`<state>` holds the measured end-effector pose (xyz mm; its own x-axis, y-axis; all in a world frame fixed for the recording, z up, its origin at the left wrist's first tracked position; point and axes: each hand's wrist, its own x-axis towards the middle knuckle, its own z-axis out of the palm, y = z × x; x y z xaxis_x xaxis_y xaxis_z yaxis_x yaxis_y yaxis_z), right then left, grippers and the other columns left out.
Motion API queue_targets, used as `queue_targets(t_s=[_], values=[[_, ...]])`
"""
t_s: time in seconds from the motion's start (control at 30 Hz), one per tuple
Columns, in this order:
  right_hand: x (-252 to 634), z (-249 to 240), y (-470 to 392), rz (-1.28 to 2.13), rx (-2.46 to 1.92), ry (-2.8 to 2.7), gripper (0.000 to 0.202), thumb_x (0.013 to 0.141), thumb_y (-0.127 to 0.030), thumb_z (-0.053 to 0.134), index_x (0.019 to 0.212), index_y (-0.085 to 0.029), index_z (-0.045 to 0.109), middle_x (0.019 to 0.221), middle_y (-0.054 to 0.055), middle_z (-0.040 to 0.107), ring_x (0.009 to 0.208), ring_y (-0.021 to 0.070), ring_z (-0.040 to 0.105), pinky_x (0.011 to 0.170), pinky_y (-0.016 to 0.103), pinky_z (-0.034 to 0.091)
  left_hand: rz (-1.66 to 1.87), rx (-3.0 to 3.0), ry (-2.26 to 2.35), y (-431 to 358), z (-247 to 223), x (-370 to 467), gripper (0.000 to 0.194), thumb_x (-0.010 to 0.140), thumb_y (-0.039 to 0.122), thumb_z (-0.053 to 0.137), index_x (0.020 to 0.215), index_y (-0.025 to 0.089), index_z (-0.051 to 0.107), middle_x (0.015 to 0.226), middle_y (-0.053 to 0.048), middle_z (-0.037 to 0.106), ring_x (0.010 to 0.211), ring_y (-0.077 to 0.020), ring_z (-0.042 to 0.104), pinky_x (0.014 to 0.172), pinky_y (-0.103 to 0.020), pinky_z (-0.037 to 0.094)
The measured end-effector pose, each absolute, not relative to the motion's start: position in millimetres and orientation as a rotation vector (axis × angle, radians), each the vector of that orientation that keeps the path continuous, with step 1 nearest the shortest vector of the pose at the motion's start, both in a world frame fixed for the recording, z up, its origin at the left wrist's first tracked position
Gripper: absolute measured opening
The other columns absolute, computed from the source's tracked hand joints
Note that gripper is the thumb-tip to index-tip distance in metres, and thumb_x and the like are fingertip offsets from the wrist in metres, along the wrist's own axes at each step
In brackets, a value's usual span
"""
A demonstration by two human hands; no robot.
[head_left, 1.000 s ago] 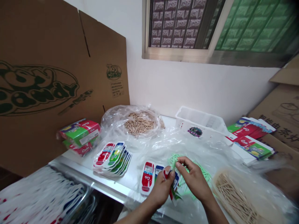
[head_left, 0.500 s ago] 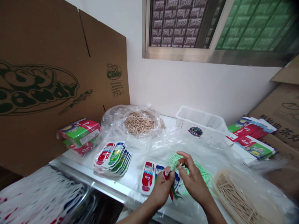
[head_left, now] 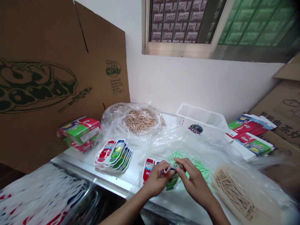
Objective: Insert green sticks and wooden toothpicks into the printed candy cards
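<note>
My left hand [head_left: 157,178] is closed around a small printed packet [head_left: 172,182], its green and white part hanging below the fingers. My right hand [head_left: 192,178] meets it at the packet's top, with thumb and fingers pinched together. What lies between those right fingertips is too small and covered to make out. Under and behind the hands, light-green sticks [head_left: 200,168] are spread on clear plastic. A red cola bottle-shaped packet [head_left: 147,168] lies just left of my left hand, partly covered by it. Further left is a fanned stack of similar packets [head_left: 114,156].
A clear bag of short wooden sticks [head_left: 139,122] stands at the back, beside a white plastic basket [head_left: 201,125]. At right is a tub of thin sticks [head_left: 234,193]. Printed boxes [head_left: 82,131] lean by a large carton [head_left: 100,47]; flattened boxes [head_left: 255,143] lie right.
Both hands have drawn closer together around the packet. My left hand has shifted slightly left and up, and its fingers now cover more of the packets behind. The view has tilted a little.
</note>
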<state>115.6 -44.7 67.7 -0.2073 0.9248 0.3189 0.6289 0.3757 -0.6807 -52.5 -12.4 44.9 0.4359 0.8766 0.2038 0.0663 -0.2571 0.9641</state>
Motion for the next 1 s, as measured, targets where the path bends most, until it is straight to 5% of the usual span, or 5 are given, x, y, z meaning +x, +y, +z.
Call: queue_targets(t_s=[0.17,0.3,0.53,0.73,1.0], values=[[123,56,-48,0.444,-1.283,-1.956,0.028,0.092,-0.026,0.04,0.117,-0.025,0.052,0.108,0.007,0.058,0.103,0.0191,0.054,0.087,0.032,0.045,0.916,1.528,0.867,-14,38,-46,0.024,0.075,0.036,0.063,0.08,0.013,0.065,0.069,0.0,0.055,0.067,-0.013,0.047,0.065,-0.023,0.038],[129,58,-55,0.426,-1.302,-1.909,0.022,0.093,-0.025,0.038,0.106,-0.023,0.056,0.098,0.007,0.06,0.094,0.0185,0.056,0.081,0.03,0.045,0.816,1.436,0.76,-16,44,-47,0.04,0.07,0.039,0.068,0.099,0.013,0.063,0.075,-0.001,0.058,0.066,-0.0124,0.047,0.063,-0.023,0.038],[204,63,-72,0.491,-1.699,-1.862,0.03,0.091,-0.036,0.037,0.112,-0.022,0.053,0.103,0.005,0.062,0.089,0.016,0.059,0.08,0.027,0.045,0.71,1.635,0.814,-9,48,-42,0.042,0.083,0.045,0.05,0.057,0.013,0.058,0.056,0.002,0.041,0.058,-0.0106,0.035,0.055,-0.023,0.027],[316,34,-93,0.3,-2.479,-1.929,0.023,0.082,-0.027,0.041,0.079,-0.016,0.06,0.08,0.009,0.064,0.075,0.0215,0.06,0.066,0.031,0.041,0.771,1.555,0.895,-6,40,-31,0.039,0.077,0.045,0.057,0.054,0.014,0.053,0.056,0.003,0.038,0.058,-0.01,0.032,0.054,-0.022,0.024],[318,-14,-82,0.266,-2.639,-2.001,0.029,0.075,-0.025,0.05,0.096,-0.009,0.062,0.101,0.02,0.062,0.095,0.028,0.057,0.075,0.034,0.038,0.709,1.453,0.893,-8,32,-14,0.042,0.074,0.05,0.059,0.054,0.013,0.055,0.052,0.003,0.036,0.054,-0.009,0.031,0.051,-0.021,0.024]])
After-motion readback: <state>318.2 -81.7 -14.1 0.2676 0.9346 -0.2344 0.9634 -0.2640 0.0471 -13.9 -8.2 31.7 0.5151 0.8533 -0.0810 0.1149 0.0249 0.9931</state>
